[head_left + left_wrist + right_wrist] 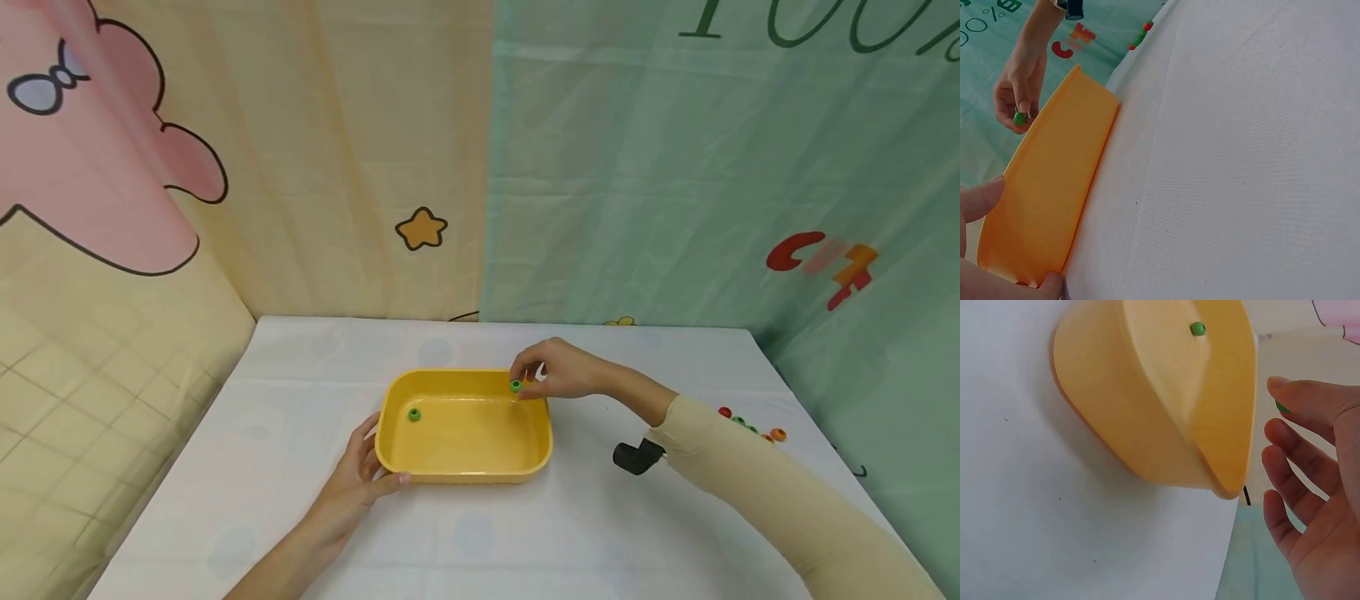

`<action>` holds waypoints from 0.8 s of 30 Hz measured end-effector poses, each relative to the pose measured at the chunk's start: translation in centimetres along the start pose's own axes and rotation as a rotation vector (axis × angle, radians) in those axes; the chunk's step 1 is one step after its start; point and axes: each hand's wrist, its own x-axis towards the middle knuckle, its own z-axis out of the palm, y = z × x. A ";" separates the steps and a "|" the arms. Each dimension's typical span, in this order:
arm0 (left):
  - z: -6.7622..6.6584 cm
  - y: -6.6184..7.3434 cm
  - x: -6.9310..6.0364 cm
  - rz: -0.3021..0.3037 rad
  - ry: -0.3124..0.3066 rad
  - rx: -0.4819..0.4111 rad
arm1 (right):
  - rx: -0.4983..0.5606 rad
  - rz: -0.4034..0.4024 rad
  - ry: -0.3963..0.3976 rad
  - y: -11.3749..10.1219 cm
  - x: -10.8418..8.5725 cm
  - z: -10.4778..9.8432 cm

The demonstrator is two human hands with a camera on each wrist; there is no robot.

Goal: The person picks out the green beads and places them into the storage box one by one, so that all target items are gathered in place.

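A yellow tray [465, 478] rests on the white table, with one green bead [414, 414] inside near its left end. The right hand [562, 369] pinches a second green bead [516, 386] between thumb and finger, above the tray's back right corner; that bead [1282, 407] is mostly hidden by the thumb in the right wrist view. At the tray's left end, the left hand [354, 485] grips the wall, thumb at the front left corner. In the left wrist view, its fingers show at the near end of the tray [1054, 181].
Several red, green and orange beads [778, 434] lie at the table's right side, partly behind the right sleeve. A black object [637, 457] appears beside the right forearm. Printed curtains [637, 167] hang behind and beside the table [480, 533].
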 end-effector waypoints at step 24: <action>0.1 0.1 0.3 -0.023 0.000 -0.004 | -0.054 -0.110 -0.127 -2.9 7.7 1.3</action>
